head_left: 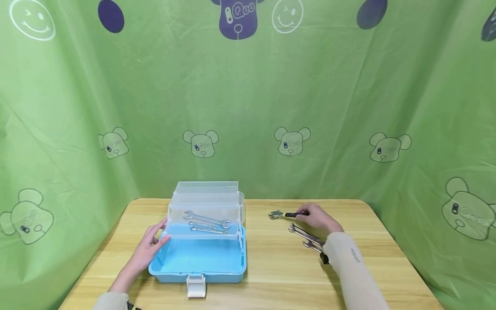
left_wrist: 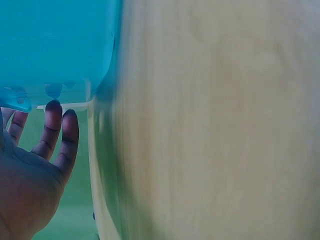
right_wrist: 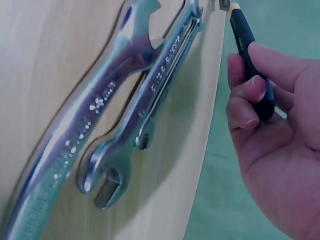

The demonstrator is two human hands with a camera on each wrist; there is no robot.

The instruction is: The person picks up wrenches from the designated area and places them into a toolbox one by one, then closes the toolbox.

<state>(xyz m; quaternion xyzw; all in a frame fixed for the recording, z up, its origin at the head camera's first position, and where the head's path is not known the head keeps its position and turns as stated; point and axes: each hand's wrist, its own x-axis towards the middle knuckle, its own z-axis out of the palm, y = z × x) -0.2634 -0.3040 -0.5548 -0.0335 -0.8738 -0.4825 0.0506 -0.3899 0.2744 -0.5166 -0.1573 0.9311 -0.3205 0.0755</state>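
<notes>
My right hand (head_left: 317, 217) grips the dark handle of an adjustable wrench (head_left: 291, 214) near the table's back right, its metal head pointing left. In the right wrist view, the thumb and curled fingers wrap that handle (right_wrist: 243, 37). Below the hand lie several open-end wrenches (head_left: 306, 234), seen large and shiny in the right wrist view. My left hand (head_left: 146, 247) rests against the left side of a blue toolbox (head_left: 236, 277), fingers spread and loosely bent. Its fingertips touch the edge in the left wrist view. The clear upper tray (head_left: 176, 217) carries several silver wrenches (head_left: 209, 218).
The toolbox stands open, its clear tiers (head_left: 205, 187) raised at the back and its white latch (head_left: 196, 286) hanging in front. Under everything is a wooden table (head_left: 279, 275), with a green printed curtain (head_left: 248, 99) behind and at both sides.
</notes>
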